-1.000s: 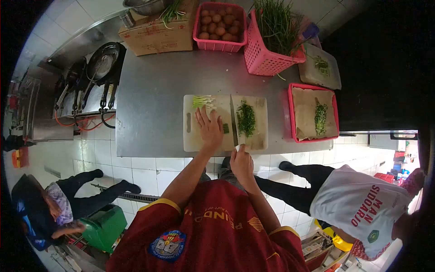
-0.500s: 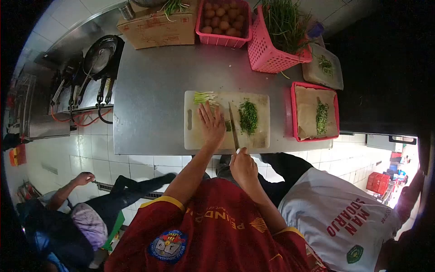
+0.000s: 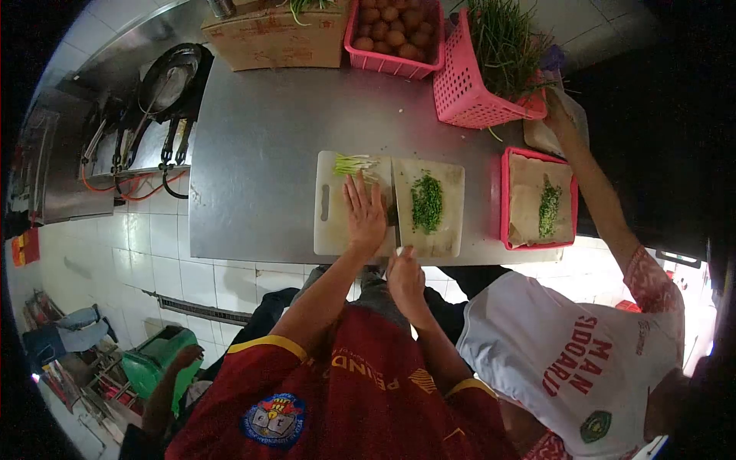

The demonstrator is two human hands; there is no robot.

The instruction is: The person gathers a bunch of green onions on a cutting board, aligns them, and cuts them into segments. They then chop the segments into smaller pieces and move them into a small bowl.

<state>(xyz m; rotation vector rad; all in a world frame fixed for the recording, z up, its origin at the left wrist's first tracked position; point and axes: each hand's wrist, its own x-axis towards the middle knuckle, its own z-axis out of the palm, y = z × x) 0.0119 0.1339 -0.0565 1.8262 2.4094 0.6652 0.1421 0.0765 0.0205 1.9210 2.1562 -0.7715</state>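
A white cutting board lies at the front edge of the steel table. My left hand is laid flat on it, fingers spread over green onion stalks. Just to its right, my right hand grips the handle of a knife, whose long blade stands on the board pointing away from me. Chopped green onion forms a pile to the right of the blade. Part of the greens between my left hand and the blade is hidden.
Around the steel table are a cardboard box, a pink basket of eggs, a pink basket of greens and a paper-lined red tray. A co-worker's arm reaches in at right; another person's hand is lower left.
The knife has moved left toward my left hand and stands straighter. A co-worker's arm now reaches to the clear container at right. The person at lower left has shifted. The view has shifted slightly.
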